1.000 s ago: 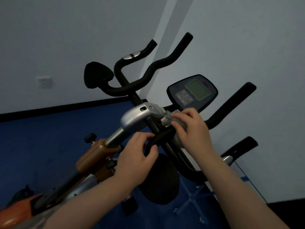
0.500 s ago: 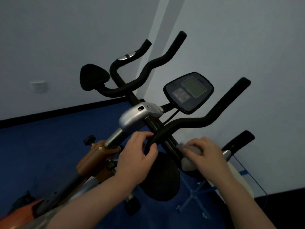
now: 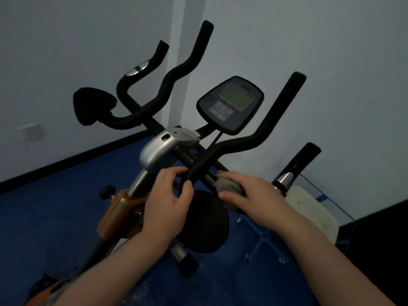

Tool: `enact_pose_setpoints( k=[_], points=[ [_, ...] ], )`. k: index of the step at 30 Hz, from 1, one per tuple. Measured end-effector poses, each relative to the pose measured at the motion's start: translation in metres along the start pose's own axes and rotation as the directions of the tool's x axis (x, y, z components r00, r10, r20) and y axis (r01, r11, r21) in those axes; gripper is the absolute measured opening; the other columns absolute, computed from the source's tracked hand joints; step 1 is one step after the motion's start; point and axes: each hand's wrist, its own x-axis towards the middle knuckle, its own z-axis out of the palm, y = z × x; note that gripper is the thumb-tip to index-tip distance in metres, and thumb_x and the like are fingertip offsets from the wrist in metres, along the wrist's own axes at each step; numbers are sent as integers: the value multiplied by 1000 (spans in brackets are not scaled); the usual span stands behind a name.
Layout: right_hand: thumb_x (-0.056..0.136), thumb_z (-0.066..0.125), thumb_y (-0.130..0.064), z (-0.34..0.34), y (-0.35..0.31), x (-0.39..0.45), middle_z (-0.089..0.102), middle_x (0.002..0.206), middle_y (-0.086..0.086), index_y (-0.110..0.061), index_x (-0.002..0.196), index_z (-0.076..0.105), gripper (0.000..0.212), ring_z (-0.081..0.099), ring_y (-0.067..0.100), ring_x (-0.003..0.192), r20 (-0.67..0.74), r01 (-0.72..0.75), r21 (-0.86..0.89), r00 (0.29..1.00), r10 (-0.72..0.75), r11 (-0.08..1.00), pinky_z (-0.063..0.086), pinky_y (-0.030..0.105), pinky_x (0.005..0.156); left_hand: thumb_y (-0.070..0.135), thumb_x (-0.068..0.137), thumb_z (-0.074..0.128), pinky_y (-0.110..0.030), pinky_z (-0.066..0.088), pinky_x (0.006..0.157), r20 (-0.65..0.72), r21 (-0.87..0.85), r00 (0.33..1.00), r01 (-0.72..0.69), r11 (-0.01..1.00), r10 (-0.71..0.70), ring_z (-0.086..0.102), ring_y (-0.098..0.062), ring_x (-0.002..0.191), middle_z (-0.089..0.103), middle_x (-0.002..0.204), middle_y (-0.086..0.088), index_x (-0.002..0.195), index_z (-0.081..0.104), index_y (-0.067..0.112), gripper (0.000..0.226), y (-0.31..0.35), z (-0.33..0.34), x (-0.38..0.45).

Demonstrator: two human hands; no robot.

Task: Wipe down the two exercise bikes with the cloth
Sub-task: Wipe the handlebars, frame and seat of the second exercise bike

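Here, our view at the exercise bike (image 3: 159, 151):
Left hand (image 3: 167, 206): our fingers curl around the black handlebar (image 3: 242, 140) end, at 9 o'clock of the cloth.
Right hand (image 3: 254, 193): we clamp the grey cloth (image 3: 227, 184) against the bike's black stem.
Console (image 3: 230, 106): at 12 o'clock of the cloth.

Two hands are in view, the left hand (image 3: 170, 206) and the right hand (image 3: 256, 196), along with one grey cloth (image 3: 227, 186). There is one exercise bike (image 3: 159, 151) in orange and silver, carrying one console screen (image 3: 230, 106), one black handlebar (image 3: 249, 138) with four upturned ends, and two black pads. One wall socket (image 3: 31, 130) sits on the wall.
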Motion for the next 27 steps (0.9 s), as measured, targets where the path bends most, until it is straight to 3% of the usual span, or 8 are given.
enact_pose_setpoints(
  k=[2, 6, 9, 13, 16, 19, 22, 27],
  points=[
    [88, 63, -48, 6, -8, 18, 65, 113, -7, -35, 127, 54, 42, 59, 11, 102, -111, -44, 7, 993, 44, 999, 45, 27, 82, 26, 93, 53, -20, 39, 69, 5, 54, 999, -37, 998, 37, 52, -3, 90, 53, 102, 12, 110, 57, 26, 17, 2, -1, 1],
    [82, 71, -46, 15, -10, 19, 63, 92, -9, -30, 105, 54, 32, 59, 10, 84, -193, -50, 98, 979, 68, 994, 44, 28, 68, 29, 87, 45, -26, 44, 77, 28, 309, 950, -304, 901, 310, 53, -9, 96, 56, 107, 6, 107, 63, 18, 28, 15, -6, 8],
    [73, 78, -48, 15, 0, 7, 68, 91, -14, -33, 95, 60, 32, 63, 9, 84, -262, -21, 74, 964, 39, 997, 51, 31, 71, 25, 87, 44, -31, 43, 69, 107, 408, 920, -387, 827, 377, 52, -12, 85, 56, 99, 5, 97, 64, 20, 22, 25, 0, 14],
    [70, 74, -49, 25, -12, 22, 54, 92, -12, -27, 92, 60, 34, 55, 11, 86, -304, 85, 79, 951, -57, 993, 51, 37, 71, 25, 86, 46, -35, 43, 62, 84, 415, 927, -367, 833, 366, 49, -12, 75, 54, 87, 5, 90, 62, 20, 18, 18, 7, 14],
    [74, 70, -48, 23, -12, 21, 48, 95, -8, -24, 91, 59, 31, 53, 10, 85, -254, 150, 80, 959, -126, 985, 50, 38, 72, 27, 88, 45, -36, 45, 62, 59, 363, 936, -344, 866, 347, 49, -10, 73, 52, 84, 7, 89, 62, 19, 19, 10, 7, 10],
    [75, 79, -30, 8, 4, 4, 48, 101, -8, -27, 96, 63, 26, 54, 10, 90, -131, 142, 44, 982, -135, 989, 49, 36, 80, 26, 88, 43, -26, 43, 61, 44, 290, 944, -326, 900, 328, 49, -6, 71, 50, 82, 10, 88, 61, 20, 19, 8, 7, 8],
    [75, 80, -27, 8, 2, 5, 50, 101, -6, -24, 95, 64, 26, 54, 12, 90, -168, 167, 22, 972, -161, 986, 49, 37, 80, 27, 89, 43, -20, 40, 59, 29, 267, 949, -311, 912, 315, 48, -3, 69, 50, 82, 12, 88, 60, 22, 18, 7, 8, 6],
    [74, 81, -38, 15, -8, 25, 56, 94, -10, -24, 91, 66, 27, 54, 3, 86, -241, 191, 67, 956, -169, 979, 46, 23, 75, 31, 89, 43, -26, 44, 60, 25, 249, 958, -281, 927, 284, 49, -4, 71, 53, 82, 12, 88, 60, 22, 19, 6, 7, 6]
  ],
)
